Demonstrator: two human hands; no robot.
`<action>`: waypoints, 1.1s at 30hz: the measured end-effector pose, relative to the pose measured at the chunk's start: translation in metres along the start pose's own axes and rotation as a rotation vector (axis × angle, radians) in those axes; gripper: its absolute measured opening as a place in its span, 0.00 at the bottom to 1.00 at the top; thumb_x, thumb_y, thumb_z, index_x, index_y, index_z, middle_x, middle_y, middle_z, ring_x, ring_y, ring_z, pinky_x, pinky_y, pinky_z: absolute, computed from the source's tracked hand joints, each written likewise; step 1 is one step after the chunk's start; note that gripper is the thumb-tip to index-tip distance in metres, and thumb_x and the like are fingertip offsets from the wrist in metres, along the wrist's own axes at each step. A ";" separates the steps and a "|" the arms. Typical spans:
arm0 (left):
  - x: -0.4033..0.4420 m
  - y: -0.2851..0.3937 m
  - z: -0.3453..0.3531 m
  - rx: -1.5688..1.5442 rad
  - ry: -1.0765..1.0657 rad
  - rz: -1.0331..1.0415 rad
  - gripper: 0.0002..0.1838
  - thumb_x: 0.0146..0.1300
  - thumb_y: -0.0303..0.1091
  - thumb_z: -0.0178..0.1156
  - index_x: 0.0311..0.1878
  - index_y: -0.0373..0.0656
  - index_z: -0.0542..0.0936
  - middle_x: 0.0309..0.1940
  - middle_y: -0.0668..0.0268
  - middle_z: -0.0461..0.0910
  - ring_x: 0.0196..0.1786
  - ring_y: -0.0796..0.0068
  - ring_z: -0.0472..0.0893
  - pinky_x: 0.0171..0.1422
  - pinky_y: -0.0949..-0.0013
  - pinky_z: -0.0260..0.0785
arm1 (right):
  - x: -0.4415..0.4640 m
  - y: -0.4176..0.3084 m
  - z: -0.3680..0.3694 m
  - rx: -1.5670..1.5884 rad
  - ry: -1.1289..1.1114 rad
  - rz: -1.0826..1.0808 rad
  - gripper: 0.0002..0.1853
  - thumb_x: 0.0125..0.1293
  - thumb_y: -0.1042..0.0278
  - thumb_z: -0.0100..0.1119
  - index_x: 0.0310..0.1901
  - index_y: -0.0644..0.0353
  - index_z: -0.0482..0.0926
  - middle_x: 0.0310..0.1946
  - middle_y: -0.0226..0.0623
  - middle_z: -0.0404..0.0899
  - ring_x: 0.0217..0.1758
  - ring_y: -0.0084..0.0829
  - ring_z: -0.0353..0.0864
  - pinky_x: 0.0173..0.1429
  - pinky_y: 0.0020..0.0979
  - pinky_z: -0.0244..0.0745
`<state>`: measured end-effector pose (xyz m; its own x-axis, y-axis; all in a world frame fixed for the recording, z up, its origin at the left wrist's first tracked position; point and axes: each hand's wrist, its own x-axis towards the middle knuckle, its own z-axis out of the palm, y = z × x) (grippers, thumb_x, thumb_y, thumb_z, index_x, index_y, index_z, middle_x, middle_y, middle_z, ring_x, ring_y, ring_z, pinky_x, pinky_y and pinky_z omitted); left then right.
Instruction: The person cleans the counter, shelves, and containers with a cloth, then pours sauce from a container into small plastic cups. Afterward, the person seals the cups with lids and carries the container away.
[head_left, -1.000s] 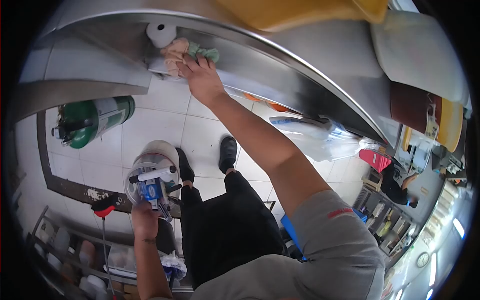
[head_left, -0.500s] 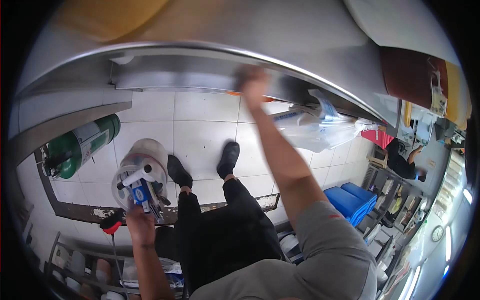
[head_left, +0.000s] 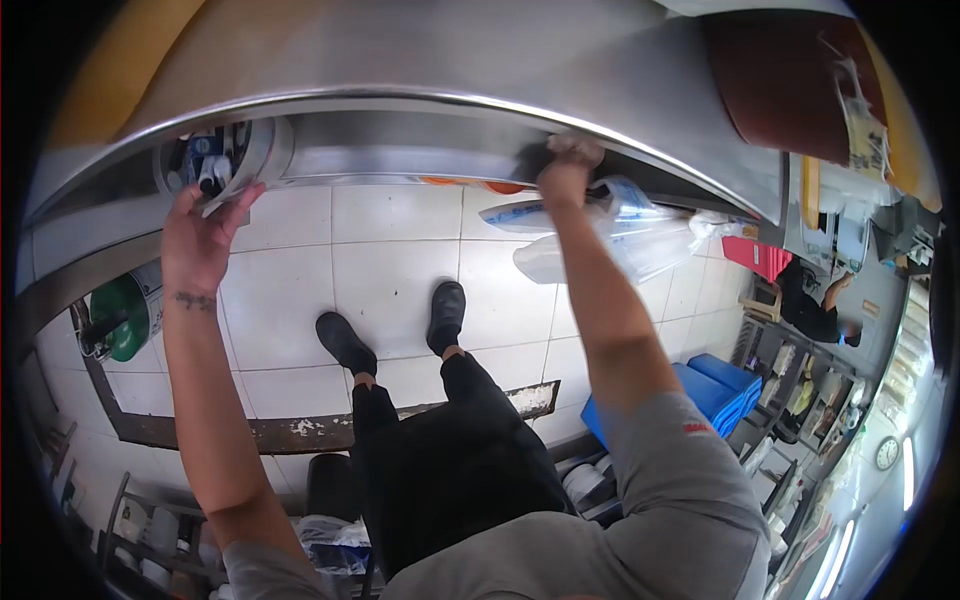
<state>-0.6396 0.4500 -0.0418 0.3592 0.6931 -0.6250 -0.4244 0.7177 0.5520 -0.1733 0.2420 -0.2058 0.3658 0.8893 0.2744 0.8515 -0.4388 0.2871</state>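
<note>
Under the steel counter edge at the upper left sits a clear round container (head_left: 270, 150) packed with blue, white and dark items. My left hand (head_left: 208, 240) is against its near side, palm showing and fingers spread. Farther right, my right hand (head_left: 572, 165) reaches in below the counter edge. Its fingers are curled and slightly blurred, and what they hold, if anything, cannot be made out. A dark patch shows beside it on the steel shelf (head_left: 400, 158). Clear plastic bags with blue print (head_left: 630, 235) hang just below and right of that hand.
A green cylinder (head_left: 125, 315) stands at the left on the tiled floor (head_left: 395, 215). Blue folded items (head_left: 715, 395) lie to the lower right, near a rack (head_left: 800, 400). Another person (head_left: 810, 305) is in the far right background. A red box (head_left: 755, 257) is nearby.
My left hand and the container have gone from above the floor bucket up to the shelf. My right hand has moved right, away from the cloths. The floor bucket is no longer seen.
</note>
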 end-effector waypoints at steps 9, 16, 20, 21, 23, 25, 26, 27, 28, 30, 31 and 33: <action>-0.080 -0.077 -0.033 0.264 0.110 0.131 0.33 0.71 0.49 0.43 0.73 0.44 0.51 0.71 0.50 0.52 0.70 0.55 0.60 0.71 0.51 0.57 | 0.001 -0.012 -0.137 0.790 -0.188 0.481 0.07 0.58 0.72 0.54 0.35 0.66 0.78 0.31 0.56 0.79 0.38 0.53 0.79 0.45 0.46 0.72; -0.235 -0.259 -0.205 1.240 0.216 -0.496 0.33 0.62 0.45 0.59 0.67 0.38 0.63 0.64 0.53 0.67 0.65 0.57 0.68 0.68 0.58 0.60 | 0.033 0.007 -0.041 -0.136 -0.662 0.099 0.15 0.62 0.67 0.49 0.47 0.61 0.81 0.54 0.49 0.75 0.58 0.48 0.72 0.64 0.49 0.63; -0.308 -0.311 -0.186 1.495 0.080 -0.570 0.42 0.55 0.50 0.64 0.68 0.39 0.61 0.65 0.42 0.61 0.68 0.45 0.62 0.70 0.53 0.57 | 0.033 -0.056 -0.064 0.266 -0.537 0.245 0.10 0.60 0.67 0.52 0.38 0.62 0.80 0.44 0.45 0.77 0.49 0.45 0.75 0.56 0.43 0.68; -0.306 -0.312 -0.169 1.535 0.124 -0.560 0.42 0.55 0.51 0.64 0.68 0.39 0.61 0.65 0.42 0.60 0.67 0.44 0.62 0.69 0.52 0.58 | 0.034 -0.086 -0.055 0.357 -0.577 0.147 0.08 0.59 0.68 0.54 0.35 0.62 0.79 0.37 0.44 0.79 0.43 0.44 0.77 0.50 0.40 0.70; -0.300 -0.300 -0.129 1.617 0.218 -0.554 0.42 0.54 0.52 0.64 0.67 0.39 0.62 0.66 0.41 0.59 0.66 0.42 0.63 0.68 0.51 0.60 | -0.005 -0.195 -0.049 0.796 -0.333 -0.082 0.07 0.57 0.77 0.48 0.33 0.61 0.78 0.36 0.43 0.77 0.43 0.42 0.75 0.53 0.39 0.69; -0.284 -0.301 -0.119 1.675 0.209 -0.581 0.42 0.54 0.53 0.64 0.67 0.39 0.62 0.65 0.42 0.60 0.65 0.42 0.65 0.66 0.51 0.63 | -0.061 -0.295 -0.090 2.105 -0.836 0.049 0.08 0.58 0.76 0.48 0.35 0.61 0.78 0.40 0.43 0.77 0.50 0.42 0.73 0.60 0.37 0.67; -0.281 -0.300 -0.118 1.709 0.200 -0.595 0.42 0.54 0.54 0.64 0.67 0.40 0.63 0.65 0.43 0.60 0.64 0.43 0.65 0.64 0.51 0.64 | -0.081 -0.305 -0.123 1.562 -0.900 -0.190 0.07 0.56 0.75 0.52 0.35 0.59 0.79 0.42 0.40 0.77 0.50 0.40 0.75 0.61 0.34 0.67; -0.280 -0.300 -0.122 1.728 0.193 -0.570 0.42 0.54 0.54 0.63 0.66 0.40 0.63 0.65 0.43 0.61 0.64 0.43 0.66 0.64 0.51 0.65 | -0.075 -0.293 -0.166 1.399 -1.023 -0.348 0.07 0.55 0.75 0.53 0.35 0.56 0.79 0.42 0.39 0.77 0.49 0.39 0.76 0.59 0.34 0.68; -0.282 -0.304 -0.127 1.739 0.195 -0.553 0.42 0.54 0.55 0.63 0.66 0.40 0.63 0.65 0.43 0.61 0.63 0.43 0.66 0.63 0.51 0.66 | -0.092 -0.288 -0.153 1.582 -0.765 -0.430 0.08 0.54 0.78 0.52 0.36 0.58 0.78 0.42 0.39 0.76 0.49 0.38 0.75 0.57 0.36 0.70; -0.284 -0.306 -0.134 1.711 0.225 -0.519 0.41 0.54 0.54 0.63 0.65 0.39 0.64 0.65 0.44 0.61 0.63 0.44 0.67 0.62 0.51 0.66 | -0.077 -0.227 -0.145 1.642 -0.442 -0.283 0.16 0.56 0.81 0.48 0.47 0.65 0.75 0.46 0.45 0.75 0.52 0.40 0.74 0.58 0.36 0.68; -0.285 -0.305 -0.135 1.680 0.238 -0.507 0.41 0.53 0.54 0.63 0.65 0.39 0.65 0.65 0.44 0.61 0.63 0.43 0.67 0.62 0.51 0.66 | -0.063 -0.182 -0.129 1.406 -0.480 -0.025 0.15 0.62 0.78 0.45 0.51 0.65 0.72 0.49 0.43 0.75 0.53 0.38 0.74 0.58 0.37 0.68; -0.289 -0.307 -0.136 1.645 0.249 -0.490 0.40 0.53 0.53 0.63 0.64 0.39 0.66 0.65 0.45 0.62 0.63 0.43 0.67 0.62 0.50 0.66 | -0.017 -0.083 -0.101 1.639 -0.225 0.310 0.14 0.69 0.71 0.43 0.53 0.65 0.72 0.50 0.41 0.75 0.51 0.31 0.76 0.56 0.35 0.72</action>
<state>-0.7258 0.0199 -0.1060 -0.0083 0.4953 -0.8687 0.9544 0.2631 0.1409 -0.2879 0.2505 -0.1415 0.5022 0.8641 -0.0349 0.1553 -0.1299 -0.9793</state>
